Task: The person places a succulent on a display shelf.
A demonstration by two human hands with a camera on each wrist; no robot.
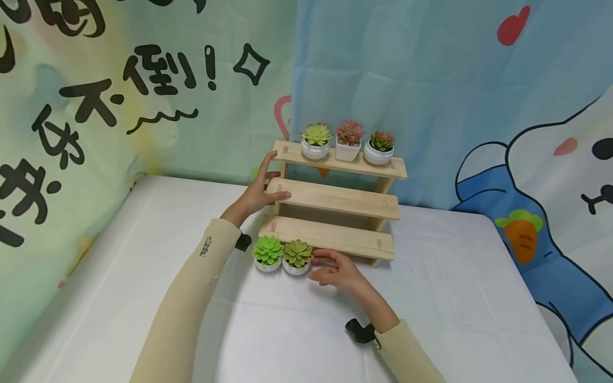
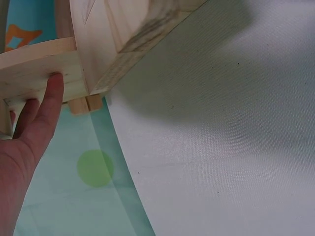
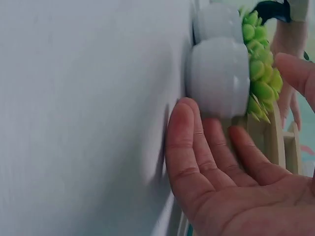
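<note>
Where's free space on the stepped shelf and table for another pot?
Free: the middle step and most of the bottom step, both bare. Also the white table right of the right hand. Crowded: the top step holds three pots; two pots sit at the bottom step's left front.

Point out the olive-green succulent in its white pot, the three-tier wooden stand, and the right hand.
olive-green succulent in white pot (image 1: 297,254), head view, leaf rosette.
three-tier wooden stand (image 1: 335,198), head view, middle shelf board.
right hand (image 1: 337,270), head view, back of hand.
</note>
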